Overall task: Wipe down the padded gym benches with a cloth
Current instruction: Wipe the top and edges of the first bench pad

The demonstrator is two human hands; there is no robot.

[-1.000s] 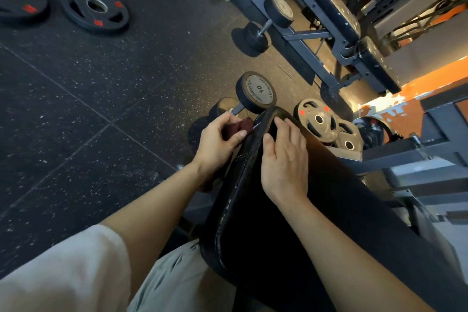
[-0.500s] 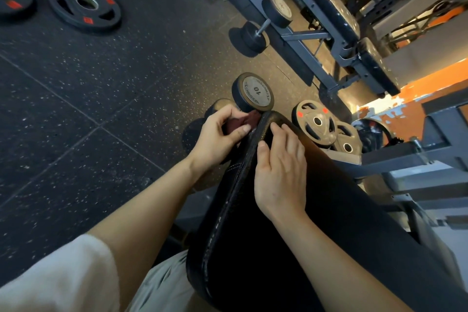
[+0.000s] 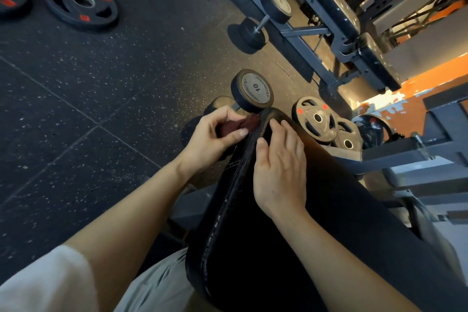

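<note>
A black padded bench [image 3: 253,248] runs from the bottom of the head view up to its narrow far end near the middle. My left hand [image 3: 215,134] grips a dark red cloth [image 3: 240,124] and holds it against the left side of the pad's far end. My right hand [image 3: 278,164] rests on top of the pad, fingers laid flat toward the tip and thumb on the left edge. Most of the cloth is hidden inside my left hand.
A dumbbell marked 10 [image 3: 255,90] lies on the floor just beyond the pad's tip. Weight plates [image 3: 316,119] lean to its right. Another dumbbell [image 3: 266,20] and a grey bench frame [image 3: 316,33] stand farther back. Two plates [image 3: 82,2] lie on the black rubber floor at top left.
My left hand with the cloth has slid a little farther up along the pad's side toward its tip. My right hand stays on the pad.
</note>
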